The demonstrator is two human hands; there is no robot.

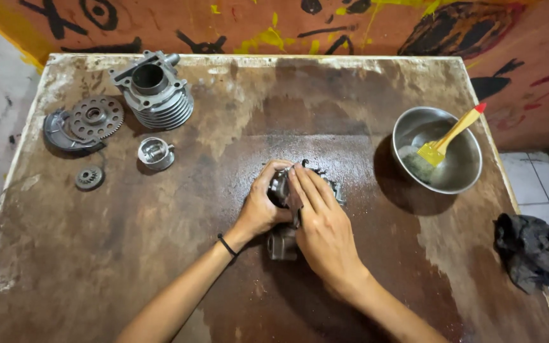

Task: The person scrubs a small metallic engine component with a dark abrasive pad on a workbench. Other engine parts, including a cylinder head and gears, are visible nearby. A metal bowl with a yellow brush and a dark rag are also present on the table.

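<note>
Toward the worktop's (128,254) far-left corner sit a toothed gear plate (95,117), a finned cylinder (155,91) and a small piston (155,152). At its middle my left hand (263,206) and right hand (322,222) both clasp a grimy grey engine part (282,244) (mostly hidden under my fingers). Near the right edge stands a steel bowl (462,174) with a yellow brush (449,136).

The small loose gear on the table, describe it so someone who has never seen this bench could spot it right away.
Start at the finned metal cylinder in the table's far left corner. Below it lie a large toothed wheel and a shiny piston. The small gear sits nearest the left edge below the wheel: dark, round, toothed, and the smallest part there.
</note>
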